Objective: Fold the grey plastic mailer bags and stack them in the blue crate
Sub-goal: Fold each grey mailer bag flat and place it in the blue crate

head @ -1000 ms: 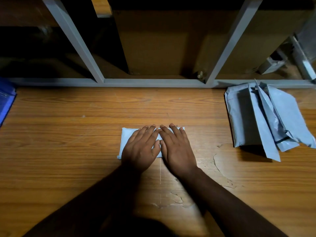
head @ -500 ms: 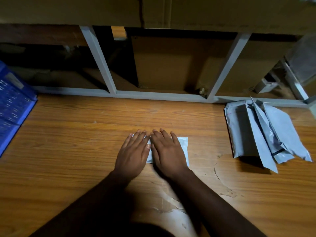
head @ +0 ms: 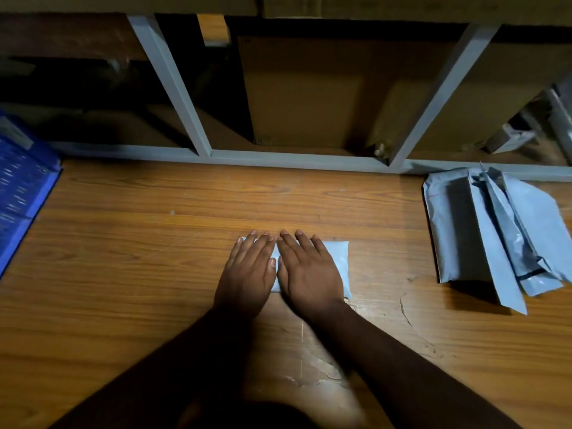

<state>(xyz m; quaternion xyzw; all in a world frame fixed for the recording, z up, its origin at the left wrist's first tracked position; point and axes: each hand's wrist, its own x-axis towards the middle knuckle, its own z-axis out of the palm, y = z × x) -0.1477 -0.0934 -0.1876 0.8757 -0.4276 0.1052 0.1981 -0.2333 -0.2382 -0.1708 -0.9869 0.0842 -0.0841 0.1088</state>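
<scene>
Both hands have stayed flat, side by side: the left hand (head: 247, 275) and right hand (head: 309, 272) press straight fingers on the small folded grey plastic mailer bag (head: 339, 264) on the brown wooden tabletop (head: 139, 258). Loose grey mailer bags (head: 489, 230) lie far right of them, the blue plastic crate (head: 21, 193) far left.

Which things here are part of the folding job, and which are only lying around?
Part of the job: folded mailer bag under both hands, left and right; pile of unfolded bags; blue crate.
Just there: grey metal frame; cardboard boxes behind it.
</scene>
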